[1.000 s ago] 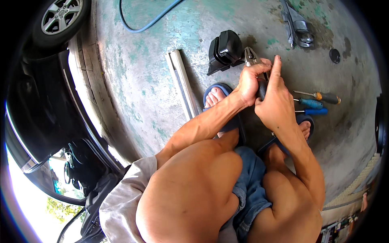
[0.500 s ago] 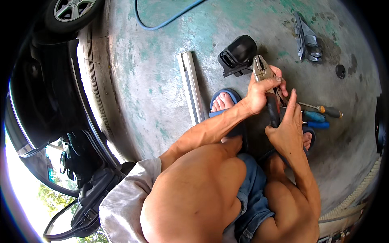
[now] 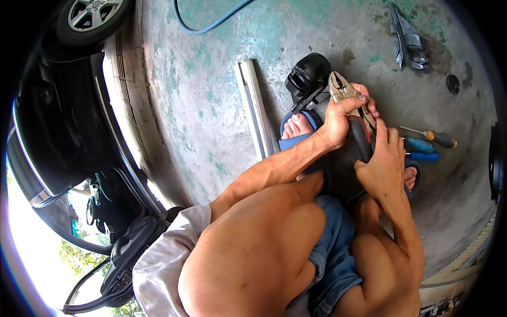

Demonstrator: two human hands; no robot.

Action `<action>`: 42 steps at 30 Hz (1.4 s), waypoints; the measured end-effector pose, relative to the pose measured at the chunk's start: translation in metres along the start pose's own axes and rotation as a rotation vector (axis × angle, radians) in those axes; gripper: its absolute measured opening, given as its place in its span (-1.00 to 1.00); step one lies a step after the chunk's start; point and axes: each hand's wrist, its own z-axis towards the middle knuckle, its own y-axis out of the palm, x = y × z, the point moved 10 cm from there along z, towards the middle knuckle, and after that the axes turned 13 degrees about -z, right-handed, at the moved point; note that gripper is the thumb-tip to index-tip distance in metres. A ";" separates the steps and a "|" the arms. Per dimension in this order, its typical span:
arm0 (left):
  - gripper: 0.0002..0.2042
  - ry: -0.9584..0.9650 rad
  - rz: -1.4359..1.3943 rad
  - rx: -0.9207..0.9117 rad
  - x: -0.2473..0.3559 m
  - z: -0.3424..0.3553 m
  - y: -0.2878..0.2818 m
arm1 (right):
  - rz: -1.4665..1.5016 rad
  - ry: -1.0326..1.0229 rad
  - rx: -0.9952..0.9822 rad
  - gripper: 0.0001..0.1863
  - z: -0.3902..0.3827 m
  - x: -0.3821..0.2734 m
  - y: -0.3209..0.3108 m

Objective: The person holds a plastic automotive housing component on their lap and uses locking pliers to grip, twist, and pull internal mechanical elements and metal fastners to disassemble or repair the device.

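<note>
A pair of combination pliers (image 3: 341,90) is held in front of me, its metal jaws pointing away and slightly parted. My left hand (image 3: 337,120) grips it just below the head, with the thumb across the metal and the fingers behind. Lower down, my right hand (image 3: 384,165) is closed around the dark, red-trimmed handles. Whether anything small sits between the jaws or under the right fingers cannot be made out. Just beyond the pliers a black plastic housing (image 3: 305,79), resembling a car mirror shell, lies on the concrete floor (image 3: 211,105).
Several screwdrivers, one with a yellow-and-dark handle (image 3: 442,139), lie right of my hands. A pale metal bar (image 3: 252,105) lies left of my sandalled foot (image 3: 297,127). Farther off are a grey-black part (image 3: 407,45), a round black cap (image 3: 452,84) and a blue hose (image 3: 211,27). A black car (image 3: 63,121) stands left.
My right index finger, stretched out before, has curled in toward the pliers' handles. My left hand keeps its grip. The whole view has shifted slightly.
</note>
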 end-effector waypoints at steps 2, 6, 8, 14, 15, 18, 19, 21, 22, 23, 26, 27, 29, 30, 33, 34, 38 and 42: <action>-0.75 -0.105 0.142 0.034 0.002 -0.004 -0.003 | 0.029 0.007 -0.009 -0.06 0.000 0.005 0.009; -0.60 -0.159 0.867 -0.029 0.033 -0.024 0.002 | 0.125 0.019 -0.017 -0.09 0.002 0.015 0.011; -0.66 0.031 1.349 -0.119 0.066 -0.042 0.024 | 0.161 0.040 -0.041 -0.09 0.001 0.016 0.015; -0.35 0.532 1.827 0.065 0.160 -0.030 0.050 | 0.183 0.034 -0.054 -0.13 0.006 0.013 0.016; -0.27 0.409 1.759 0.058 0.151 -0.018 0.040 | 0.188 0.039 -0.062 -0.15 0.008 0.013 0.017; -0.33 0.416 1.721 0.128 0.128 -0.002 0.032 | 0.213 0.097 -0.156 -0.16 0.006 0.019 0.031; -0.39 0.488 1.772 0.201 0.128 -0.001 0.031 | 0.211 0.101 -0.161 -0.16 0.006 0.019 0.031; -0.47 0.557 1.744 0.237 0.127 -0.004 0.026 | 0.173 0.102 -0.189 -0.16 0.006 0.020 0.032; -0.54 0.632 1.717 0.273 0.130 -0.007 0.025 | 0.172 0.103 -0.195 -0.16 0.006 0.020 0.029; -0.54 0.625 1.717 0.278 0.129 -0.006 0.024 | 0.145 0.098 -0.200 -0.16 0.006 0.019 0.025; -0.67 0.696 1.782 0.313 0.128 -0.003 0.030 | 0.116 0.084 -0.216 -0.16 0.009 0.019 0.025; -0.67 0.692 1.780 0.320 0.126 -0.003 0.027 | 0.116 0.077 -0.219 -0.16 0.010 0.019 0.025; -0.69 0.763 1.737 0.329 0.128 -0.008 0.027 | 0.130 0.060 -0.237 -0.17 0.011 0.018 0.025; -0.69 0.761 1.738 0.335 0.128 -0.007 0.025 | 0.147 0.045 -0.249 -0.19 0.012 0.016 0.024; -0.71 0.807 1.737 0.342 0.131 -0.007 0.027 | 0.149 0.025 -0.247 -0.18 0.012 0.012 0.018; -0.72 0.809 1.729 0.342 0.131 -0.007 0.027 | 0.150 0.025 -0.250 -0.18 0.012 0.013 0.018; -0.72 0.759 1.720 0.351 0.133 -0.005 0.025 | 0.213 0.013 -0.290 -0.18 0.012 0.012 0.019; -0.73 0.743 1.727 0.335 0.133 -0.001 0.026 | 0.163 0.034 -0.328 -0.18 0.012 0.010 0.013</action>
